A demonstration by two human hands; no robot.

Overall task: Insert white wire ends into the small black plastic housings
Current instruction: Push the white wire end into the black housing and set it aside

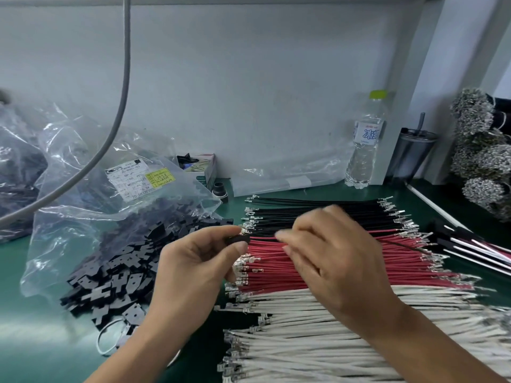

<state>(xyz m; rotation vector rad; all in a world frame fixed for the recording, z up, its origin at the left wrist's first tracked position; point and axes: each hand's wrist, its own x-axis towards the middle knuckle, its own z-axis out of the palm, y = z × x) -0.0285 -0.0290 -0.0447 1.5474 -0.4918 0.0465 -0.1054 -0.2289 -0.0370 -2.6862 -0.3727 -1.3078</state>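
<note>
My left hand (193, 266) pinches a small black plastic housing (238, 240) between thumb and forefinger, above the left ends of the wire rows. My right hand (334, 258), blurred by motion, hovers close to the right of the housing with curled fingers. A thin dark wire (406, 245) trails from under it to the right. White wires (304, 344) with metal terminals lie in a flat row nearest me. Beyond them lie red wires (273, 268), then black wires (309, 212). Loose black housings (116, 269) are heaped to the left.
A clear plastic bag (83, 194) with a label spills the housings onto the green mat (33, 341). At the back stand a water bottle (365, 142) and a grey tumbler (412, 154). Finished wire assemblies (475, 251) and terminal bundles (481, 150) sit at the right. A grey cable (121, 87) hangs at left.
</note>
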